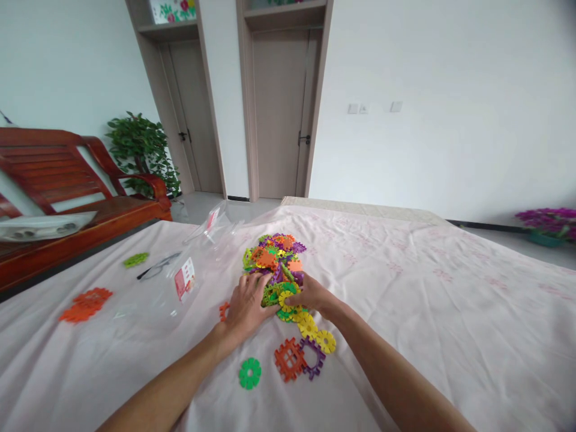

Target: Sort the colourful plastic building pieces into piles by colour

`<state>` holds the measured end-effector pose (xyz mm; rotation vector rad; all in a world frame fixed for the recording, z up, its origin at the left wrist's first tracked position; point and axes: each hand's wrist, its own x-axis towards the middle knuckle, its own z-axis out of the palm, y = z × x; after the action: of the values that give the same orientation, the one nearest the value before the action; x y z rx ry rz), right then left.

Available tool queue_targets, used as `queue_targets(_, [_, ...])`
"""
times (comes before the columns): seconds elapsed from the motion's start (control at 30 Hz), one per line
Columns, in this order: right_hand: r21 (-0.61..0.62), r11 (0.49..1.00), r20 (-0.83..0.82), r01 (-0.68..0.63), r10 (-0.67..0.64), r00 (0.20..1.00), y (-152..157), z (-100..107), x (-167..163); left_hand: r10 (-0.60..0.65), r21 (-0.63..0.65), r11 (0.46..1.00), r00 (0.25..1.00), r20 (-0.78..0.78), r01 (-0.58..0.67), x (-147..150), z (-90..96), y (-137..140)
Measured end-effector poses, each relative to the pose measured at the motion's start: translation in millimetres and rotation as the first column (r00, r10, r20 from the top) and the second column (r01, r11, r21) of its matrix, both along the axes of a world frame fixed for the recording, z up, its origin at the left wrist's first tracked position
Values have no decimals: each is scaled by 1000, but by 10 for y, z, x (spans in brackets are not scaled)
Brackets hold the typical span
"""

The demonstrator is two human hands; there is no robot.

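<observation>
Bright plastic interlocking building pieces lie in a heap [267, 258] on the pink cloth. My left hand [245, 303] is curved against the near left side of the heap, thumb and fingers around olive-green pieces [271, 295]. From the right, my right hand [312, 293] grips pieces at the heap's near edge, its thumb on a yellow flower-shaped piece [288, 299]; its other fingers are partly hidden. More yellow flower pieces [308, 327] trail toward me. Closer lie an orange square piece [289, 360], a purple ring-like piece [320, 362] and a green flower disc [249, 373].
A clear plastic container [155, 306] with a red-and-white label lies left of the heap, eyeglasses [159, 266] near it. Orange pieces [85, 305] and a lime-green piece [135, 260] lie farther left. Beyond the cloth-covered surface [427, 336] stands a wooden bench [67, 174].
</observation>
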<state>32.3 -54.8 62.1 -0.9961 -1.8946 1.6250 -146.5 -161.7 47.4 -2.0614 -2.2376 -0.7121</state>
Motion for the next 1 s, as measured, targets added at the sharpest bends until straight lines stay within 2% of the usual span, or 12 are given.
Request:
queue_targets(0.17, [-141, 990, -138, 12, -32, 990, -85, -48, -112, -14, 134, 991, 998, 61, 6, 24, -20, 90])
queue_targets(0.3, [-196, 978, -134, 77, -104, 986, -70, -23, -122, 22, 161, 986, 990, 138, -44, -19, 11, 174])
queue_targets(0.43, [-164, 981, -137, 102, -125, 983, 60, 162, -129, 13, 169, 983, 948, 318, -70, -141, 54, 258])
queue_targets(0.53, [-81, 989, -146, 125, -136, 980, 251, 351, -202, 46, 179, 974, 891, 451, -142, -229, 29, 283])
queue_targets(0.6, [-11, 989, -99, 146, -147, 984, 399, 467, -289, 91, 164, 968, 871, 482, -191, -269, -17, 278])
queue_targets(0.7, [35, 994, -63, 103, -101, 993, 582, 602, -439, 146, 154, 959, 879, 455, -239, -307, -91, 263])
queue_targets(0.83, [41, 998, -103, 56, -51, 993, 655, 691, -531, 155, 154, 961, 905, 395, -232, -335, -108, 247])
queue_targets(0.93, [123, 989, -87, 78, -67, 994, 600, 670, -400, 113, 215, 959, 944, 310, -185, -331, -26, 165])
queue_targets(1.0, [202, 979, 5, 42, -44, 999, 528, 607, -208, 40, 255, 961, 971, 235, -102, -310, 59, 37])
